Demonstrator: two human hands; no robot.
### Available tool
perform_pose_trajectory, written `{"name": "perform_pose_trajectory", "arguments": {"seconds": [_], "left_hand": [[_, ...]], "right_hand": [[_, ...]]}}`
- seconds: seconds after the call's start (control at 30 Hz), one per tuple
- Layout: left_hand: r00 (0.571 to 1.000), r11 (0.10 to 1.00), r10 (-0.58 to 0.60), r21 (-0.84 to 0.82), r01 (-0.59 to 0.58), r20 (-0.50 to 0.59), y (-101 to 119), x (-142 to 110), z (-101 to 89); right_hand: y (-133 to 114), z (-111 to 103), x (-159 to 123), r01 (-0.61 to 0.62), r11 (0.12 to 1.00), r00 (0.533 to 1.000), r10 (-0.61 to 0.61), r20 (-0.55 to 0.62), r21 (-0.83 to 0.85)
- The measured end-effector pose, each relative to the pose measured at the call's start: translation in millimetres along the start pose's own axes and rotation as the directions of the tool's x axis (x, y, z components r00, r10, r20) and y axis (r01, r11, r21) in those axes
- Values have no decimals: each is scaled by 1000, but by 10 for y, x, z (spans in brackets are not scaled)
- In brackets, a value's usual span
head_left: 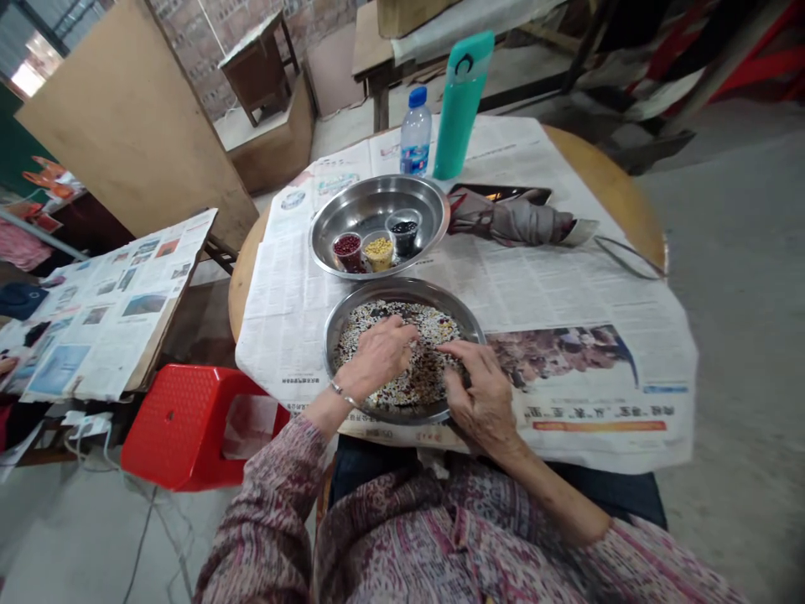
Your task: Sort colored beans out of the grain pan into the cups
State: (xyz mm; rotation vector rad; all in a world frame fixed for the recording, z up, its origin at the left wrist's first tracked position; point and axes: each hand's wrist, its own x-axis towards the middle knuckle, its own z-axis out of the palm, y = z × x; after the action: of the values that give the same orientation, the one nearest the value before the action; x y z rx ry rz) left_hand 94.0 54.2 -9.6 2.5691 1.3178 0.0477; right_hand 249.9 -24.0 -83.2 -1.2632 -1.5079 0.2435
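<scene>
A steel pan full of mixed beans lies on the newspaper-covered round table, right in front of me. My left hand rests in the beans with fingers curled and tips pinched together. My right hand lies on the pan's right side, fingers bent down into the beans. What the fingertips hold is too small to see. Behind it a second steel pan carries three small cups: red beans, yellow beans and black beans.
A water bottle and a teal flask stand at the table's far side. A folded umbrella lies at the right. A red plastic stool sits left of my knees, beside a second newspaper-covered table.
</scene>
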Motion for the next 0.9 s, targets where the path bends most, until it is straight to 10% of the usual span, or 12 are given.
{"name": "perform_pose_trajectory", "arguments": {"seconds": [0.2, 0.4, 0.77, 0.9], "left_hand": [[946, 969, -209, 76, 234, -248, -208, -418, 80], [962, 948, -227, 193, 254, -153, -145, -374, 403], [975, 952, 221, 217, -216, 2, 207, -15, 419], [982, 953, 187, 248, -175, -27, 81, 116, 358]], "right_hand": [[-1, -4, 7, -4, 1000, 1000, 4, 0, 6], [-7, -8, 8, -14, 1000, 1000, 14, 1, 4], [6, 8, 2, -54, 998, 998, 55, -40, 16], [7, 8, 4, -54, 999, 997, 53, -48, -5]]}}
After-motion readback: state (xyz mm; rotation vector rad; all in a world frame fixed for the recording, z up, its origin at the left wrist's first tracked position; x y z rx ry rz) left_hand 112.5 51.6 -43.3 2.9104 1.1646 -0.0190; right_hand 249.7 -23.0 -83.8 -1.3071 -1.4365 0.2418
